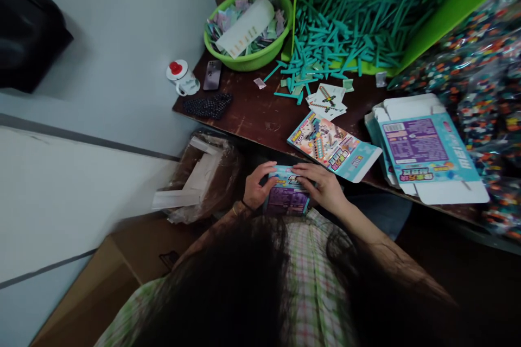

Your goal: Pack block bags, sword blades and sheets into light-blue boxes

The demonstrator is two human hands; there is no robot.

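Observation:
Close to my body I hold a blue and purple printed cardboard box (287,199) between both hands. My left hand (259,185) is closed round its left end, thumb on the near face. At the top right of the box, my right hand (321,183) grips with its fingers over the upper edge. Just beyond, on the table edge, lies a box with a picture front (329,146), its white end flap towards the right. Farther right rests a stack of flattened boxes (423,146) with purple panels.
On the brown table (260,114), a green basin (260,59) holds small packets and a card. A green bin (431,38) spills turquoise plastic pieces (325,49). Nearby are picture cards (329,98), a phone (212,75) and a lidded mug (187,82). Bagged colourful parts (488,103) are piled right.

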